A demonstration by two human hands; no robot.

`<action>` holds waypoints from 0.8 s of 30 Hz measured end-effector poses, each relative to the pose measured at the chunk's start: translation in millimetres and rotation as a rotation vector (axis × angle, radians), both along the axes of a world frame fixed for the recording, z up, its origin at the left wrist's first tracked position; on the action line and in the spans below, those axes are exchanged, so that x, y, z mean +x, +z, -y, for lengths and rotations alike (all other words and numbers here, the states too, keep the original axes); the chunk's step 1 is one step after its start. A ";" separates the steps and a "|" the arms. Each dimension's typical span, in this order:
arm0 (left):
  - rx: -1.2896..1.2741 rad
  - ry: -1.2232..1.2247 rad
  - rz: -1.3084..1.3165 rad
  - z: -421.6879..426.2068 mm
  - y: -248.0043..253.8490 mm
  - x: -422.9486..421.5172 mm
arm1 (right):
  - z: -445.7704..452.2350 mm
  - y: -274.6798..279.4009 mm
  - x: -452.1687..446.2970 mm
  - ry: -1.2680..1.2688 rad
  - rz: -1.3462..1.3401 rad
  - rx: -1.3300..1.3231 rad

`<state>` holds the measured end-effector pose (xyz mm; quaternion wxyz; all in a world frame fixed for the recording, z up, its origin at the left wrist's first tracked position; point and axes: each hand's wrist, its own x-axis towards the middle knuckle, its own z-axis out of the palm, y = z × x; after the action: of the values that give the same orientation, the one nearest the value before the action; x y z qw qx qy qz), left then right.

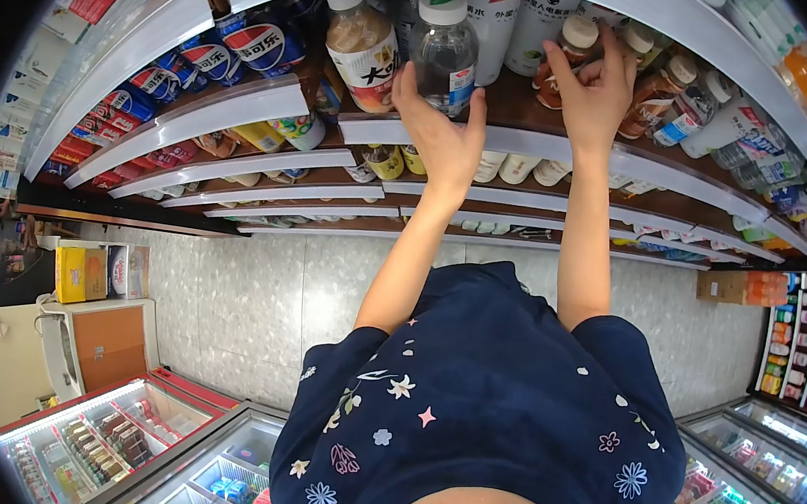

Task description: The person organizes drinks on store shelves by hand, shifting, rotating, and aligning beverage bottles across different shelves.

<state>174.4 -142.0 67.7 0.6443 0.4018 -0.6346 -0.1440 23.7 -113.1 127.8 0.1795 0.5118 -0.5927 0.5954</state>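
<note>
On the upper shelf, my left hand (437, 137) is wrapped round the lower part of a clear bottle with a white and green cap (442, 50). A large bottle of brown drink with a white label (360, 49) stands just left of it. Farther right, my right hand (594, 93) has its thumb and fingers spread above and in front of a brown bottle with a pale cap (578, 38). Its fingertips reach between that bottle and a neighbouring pale-capped bottle (637, 41). White bottles (540, 27) stand between my two hands.
Blue cola packs (260, 42) fill the shelf at the left. More bottles (694, 110) line the right side. A shelf edge (521, 145) runs below my hands, with lower shelves under it. Freezers (118, 438) and a yellow box (81, 274) stand behind.
</note>
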 end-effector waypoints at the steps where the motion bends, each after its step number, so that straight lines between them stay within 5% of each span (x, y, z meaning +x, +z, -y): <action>1: -0.016 -0.010 -0.013 1.7 -2.1 -2.2 | -0.9 0.5 -2.6 -0.030 -0.073 0.024; 13: 0.097 -0.095 0.059 -5.0 7.6 -9.4 | -18.4 -3.7 -6.5 0.344 0.461 -0.145; 24: -0.017 -0.461 0.182 -5.9 2.3 -30.2 | -63.4 28.9 -2.3 0.479 0.432 -0.291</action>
<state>144.2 -136.1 70.0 0.5381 0.2522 -0.7661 -0.2449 21.4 -49.7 156.8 -0.0236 0.4673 -0.3891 0.7935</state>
